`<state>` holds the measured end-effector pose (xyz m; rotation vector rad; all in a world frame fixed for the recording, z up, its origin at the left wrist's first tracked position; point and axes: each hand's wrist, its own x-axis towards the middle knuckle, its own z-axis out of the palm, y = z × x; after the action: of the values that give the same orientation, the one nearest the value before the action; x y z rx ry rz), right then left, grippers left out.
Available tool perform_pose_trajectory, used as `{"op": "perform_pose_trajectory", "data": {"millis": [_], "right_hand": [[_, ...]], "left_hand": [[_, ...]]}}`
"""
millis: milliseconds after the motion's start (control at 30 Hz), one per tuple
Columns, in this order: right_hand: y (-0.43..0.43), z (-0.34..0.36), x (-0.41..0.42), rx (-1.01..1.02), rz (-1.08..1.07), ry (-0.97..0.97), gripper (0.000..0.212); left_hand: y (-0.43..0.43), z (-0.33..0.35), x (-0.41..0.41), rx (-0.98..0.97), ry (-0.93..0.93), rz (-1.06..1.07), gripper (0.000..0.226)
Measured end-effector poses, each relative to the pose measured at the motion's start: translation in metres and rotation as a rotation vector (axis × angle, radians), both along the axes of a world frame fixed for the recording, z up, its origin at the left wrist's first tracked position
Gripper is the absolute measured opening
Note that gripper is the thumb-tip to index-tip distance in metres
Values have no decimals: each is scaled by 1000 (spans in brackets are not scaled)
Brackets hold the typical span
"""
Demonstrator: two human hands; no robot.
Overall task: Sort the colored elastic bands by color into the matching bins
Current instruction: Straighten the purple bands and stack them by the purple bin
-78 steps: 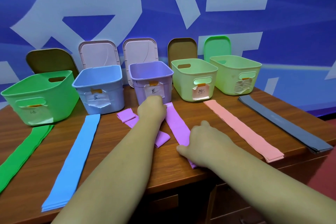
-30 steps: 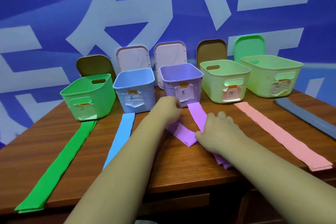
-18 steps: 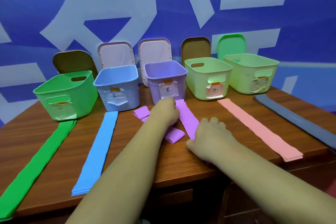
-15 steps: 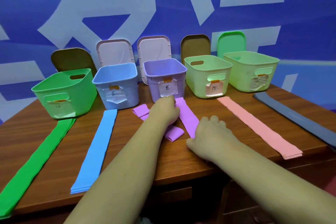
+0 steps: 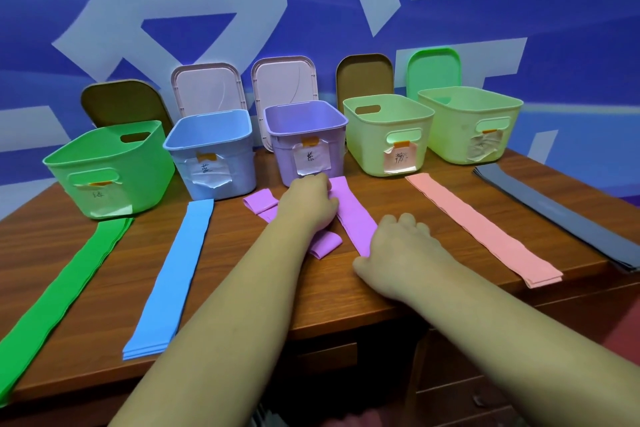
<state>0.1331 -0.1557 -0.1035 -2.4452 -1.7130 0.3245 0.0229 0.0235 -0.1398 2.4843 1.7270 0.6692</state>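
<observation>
- The left hand [image 5: 308, 204] lies knuckles-up on a folded purple elastic band [image 5: 259, 206], fingers curled down; whether they grip it is hidden.
- The right hand [image 5: 398, 250], fingers also curled, covers the near end of a flat purple elastic strip [image 5: 353, 215]; I cannot tell if it is pinching.
- Both purple pieces lie on the wooden tabletop [image 5: 228, 236], just before the purple plastic bin [image 5: 332, 156].

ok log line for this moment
left hand on folded purple band | right hand on flat purple band | purple bin just beyond
</observation>
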Motion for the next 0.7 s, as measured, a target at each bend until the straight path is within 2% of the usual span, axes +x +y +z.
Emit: {"op": "perform_pose_trajectory", "data": {"millis": [233, 333, 400, 500, 600, 700], "right_hand": [[0, 0, 1, -12, 9, 3, 75], [1, 1, 1, 17, 38, -15, 72], [4, 2, 0, 72, 92, -29, 65], [14, 4, -8, 175, 220, -53, 55], [28, 4, -20, 211, 304, -45, 50], [41, 1, -31, 181, 340, -79, 53]], "left_hand": [[-3, 0, -2, -24, -21, -8, 34], [-3, 6, -9, -43, -105, 2, 32], [-3, 13, -20, -17, -155, 50, 29], [-1, 17, -45, 29, -102, 187, 30], [2, 13, -62, -42, -39, 316, 34], [5, 11, -67, -128, -60, 341, 35]]}}
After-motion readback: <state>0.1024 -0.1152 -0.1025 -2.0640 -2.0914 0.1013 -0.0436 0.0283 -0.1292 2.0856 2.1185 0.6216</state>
